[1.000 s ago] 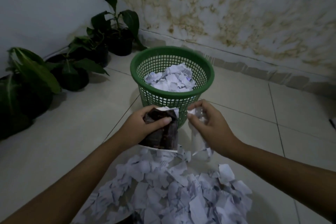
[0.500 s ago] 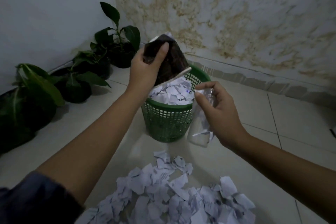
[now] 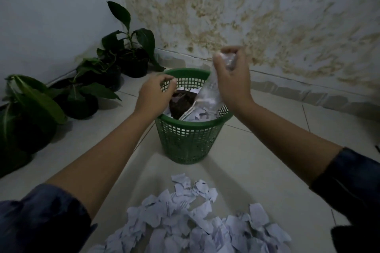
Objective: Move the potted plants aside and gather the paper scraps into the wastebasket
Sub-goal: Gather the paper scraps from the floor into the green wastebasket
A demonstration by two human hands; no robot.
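- My right hand clenches a clear plastic bag hanging into the green wastebasket below.
- My left hand hovers loosely curled, holding nothing, over the dark scrap.

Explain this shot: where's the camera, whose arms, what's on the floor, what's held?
There is no machine here: a person wears one camera on the head, looking down at their own arms. The left hand hovers over the green wastebasket with fingers loosely curled, holding nothing. The right hand pinches a clear plastic bag hanging into the basket. Inside lie paper scraps and a dark crumpled piece. A pile of scraps lies on the tiled floor. Potted plants stand along the left wall.
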